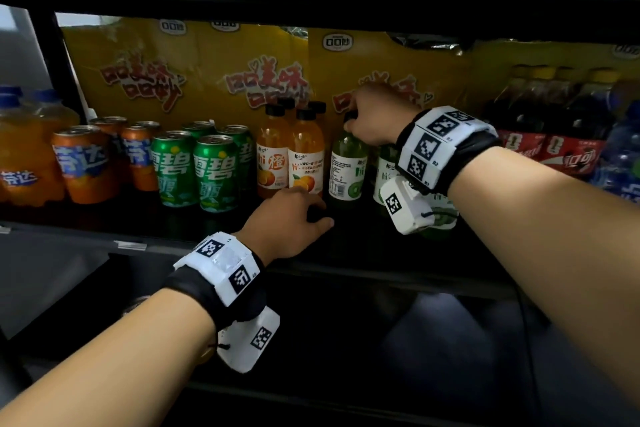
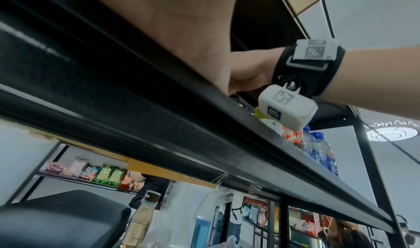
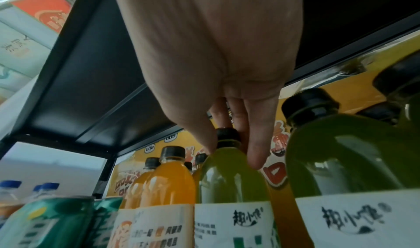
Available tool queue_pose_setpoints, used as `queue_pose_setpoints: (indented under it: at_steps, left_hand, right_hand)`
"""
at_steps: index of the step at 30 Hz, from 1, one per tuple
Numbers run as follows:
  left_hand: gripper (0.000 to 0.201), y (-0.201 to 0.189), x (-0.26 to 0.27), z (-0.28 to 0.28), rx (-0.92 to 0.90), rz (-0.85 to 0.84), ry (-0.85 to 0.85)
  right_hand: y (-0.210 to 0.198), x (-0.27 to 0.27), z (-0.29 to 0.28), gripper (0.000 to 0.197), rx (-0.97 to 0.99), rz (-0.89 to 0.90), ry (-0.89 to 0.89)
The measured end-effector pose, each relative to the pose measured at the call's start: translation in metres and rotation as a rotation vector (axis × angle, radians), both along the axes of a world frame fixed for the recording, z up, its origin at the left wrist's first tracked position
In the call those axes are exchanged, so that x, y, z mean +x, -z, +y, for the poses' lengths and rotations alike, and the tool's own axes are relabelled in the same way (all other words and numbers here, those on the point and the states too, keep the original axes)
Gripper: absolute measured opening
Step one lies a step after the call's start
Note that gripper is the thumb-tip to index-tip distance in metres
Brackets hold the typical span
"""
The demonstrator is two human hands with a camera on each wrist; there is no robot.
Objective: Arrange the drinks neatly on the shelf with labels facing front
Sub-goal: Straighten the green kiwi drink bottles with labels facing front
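Resting on the shelf edge (image 1: pixel 381 274), the left hand (image 1: pixel 291 215) curls loosely, holding nothing. Beyond and right of it, the right hand (image 1: pixel 375 118) pinches the cap of the green bottle (image 1: pixel 347 163) beside the orange bottles (image 1: pixel 291 156). Its barcode side faces out, so a further twist seems needed.

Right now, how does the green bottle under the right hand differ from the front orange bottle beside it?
The green bottle holds green drink and shows its barcode side; the front orange bottle holds orange drink and shows its fruit picture. The right hand grips the green bottle's cap; the orange bottle stands untouched. Both are upright, black-capped, white-labelled.
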State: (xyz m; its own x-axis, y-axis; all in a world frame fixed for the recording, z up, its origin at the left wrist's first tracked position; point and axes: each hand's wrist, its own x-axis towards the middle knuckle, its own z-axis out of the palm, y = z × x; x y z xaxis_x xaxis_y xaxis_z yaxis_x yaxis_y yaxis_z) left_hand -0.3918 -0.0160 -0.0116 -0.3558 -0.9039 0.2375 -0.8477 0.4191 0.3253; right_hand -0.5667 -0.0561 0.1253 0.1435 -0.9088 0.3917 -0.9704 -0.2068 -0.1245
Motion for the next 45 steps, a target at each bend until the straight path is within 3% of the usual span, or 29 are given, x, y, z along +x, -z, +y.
queue_pose_setpoints:
  at_steps: [7, 13, 17, 20, 26, 33, 36, 39, 43, 45]
  left_hand:
    - [0.046, 0.006, 0.003, -0.003, -0.009, 0.067, -0.008]
    - [0.046, 0.005, 0.000, -0.006, -0.040, -0.040, -0.022]
    - [0.046, 0.007, -0.001, -0.007, -0.072, -0.060, -0.023]
    - [0.046, 0.008, -0.001, -0.006, -0.080, -0.069, -0.029]
    - [0.042, 0.009, 0.001, 0.000, -0.105, -0.025, -0.003]
    - [0.040, 0.003, -0.002, 0.009, -0.118, -0.034, -0.022]
    - [0.040, -0.001, -0.003, 0.012, -0.132, -0.021, -0.021]
    - [0.053, -0.002, -0.013, 0.015, -0.104, 0.198, 0.014]
    - [0.086, -0.005, -0.035, 0.021, 0.154, 0.653, 0.165]
    - [0.087, -0.008, -0.043, 0.027, 0.216, 0.776, 0.246]
  right_hand:
    - [0.003, 0.008, -0.023, 0.005, -0.041, 0.075, 0.050]
    - [0.009, 0.007, -0.034, 0.020, -0.098, 0.045, 0.033]
    - [0.008, 0.008, -0.030, 0.016, -0.065, -0.038, 0.019]
    - [0.006, 0.004, -0.016, 0.031, -0.063, -0.068, -0.055]
    - [0.004, -0.029, 0.015, 0.034, -0.248, -0.107, -0.034]
    - [0.002, -0.040, 0.022, 0.033, -0.020, 0.077, 0.063]
    - [-0.001, -0.041, 0.032, 0.036, -0.057, 0.022, 0.022]
    - [-0.002, -0.042, 0.045, 0.037, -0.094, -0.077, -0.064]
    - [-0.002, -0.040, 0.061, 0.028, -0.151, -0.230, -0.169]
    - [-0.003, -0.037, 0.069, 0.019, -0.185, -0.323, -0.214]
